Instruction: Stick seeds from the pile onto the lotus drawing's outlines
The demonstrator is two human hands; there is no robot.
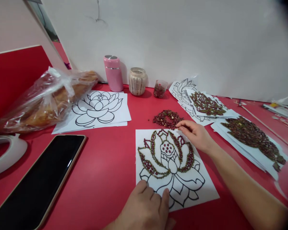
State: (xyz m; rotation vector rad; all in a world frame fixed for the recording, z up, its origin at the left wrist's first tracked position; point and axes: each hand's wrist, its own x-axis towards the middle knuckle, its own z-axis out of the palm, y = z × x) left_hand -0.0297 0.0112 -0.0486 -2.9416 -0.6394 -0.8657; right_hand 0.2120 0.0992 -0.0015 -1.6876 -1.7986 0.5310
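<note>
In the head view, our left hand (146, 204) rests loosely half-curled on the paper (206, 192) before us, its upper petals (158, 156) edged with beans (190, 161), lower petals (190, 177) bare, while our right hand (195, 134) pinches beside the bean pile (161, 119), on what we cannot tell.

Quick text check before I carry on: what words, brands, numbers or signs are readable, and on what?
No readable text anywhere in this view.
Smartphone: dark screen, nothing legible.
Pink tumbler: no lettering visible.
Partly filled lotus sheet: outlines and seeds, no words.
Pale narrow item at far right: too small and blurred to tell whether it bears print.
</note>
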